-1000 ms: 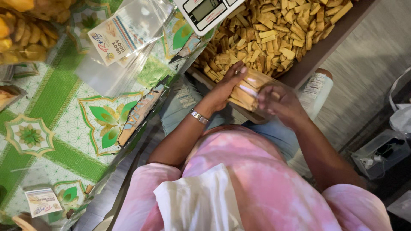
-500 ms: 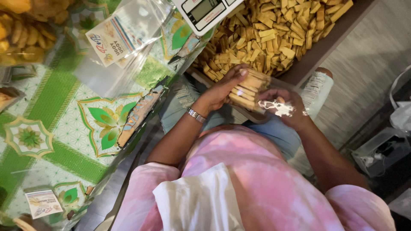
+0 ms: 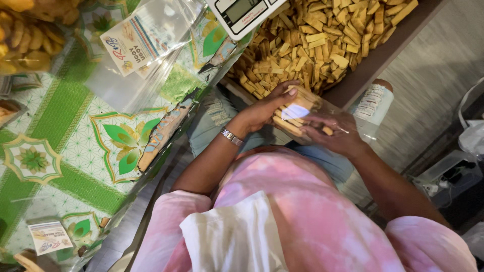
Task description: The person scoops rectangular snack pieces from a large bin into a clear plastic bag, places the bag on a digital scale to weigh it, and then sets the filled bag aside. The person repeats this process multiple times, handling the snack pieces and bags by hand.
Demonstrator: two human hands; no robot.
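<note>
Clear snack bag (image 3: pixel 297 113) between both hands' fingers (image 3: pixel 282 95).

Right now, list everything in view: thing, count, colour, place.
snack sticks: many, golden, heaped in tray at top
clear bag of sticks: one, held between both hands
scale: one, white, top edge
empty clear bags: a few, labelled, on the tablecloth
tablecloth: green and white, leaf pattern, left
bottle: one, white, right of the bag
wristwatch: one, silver, left wrist
left hand: grips the bag
right hand: on the bag, fingers spread
</note>
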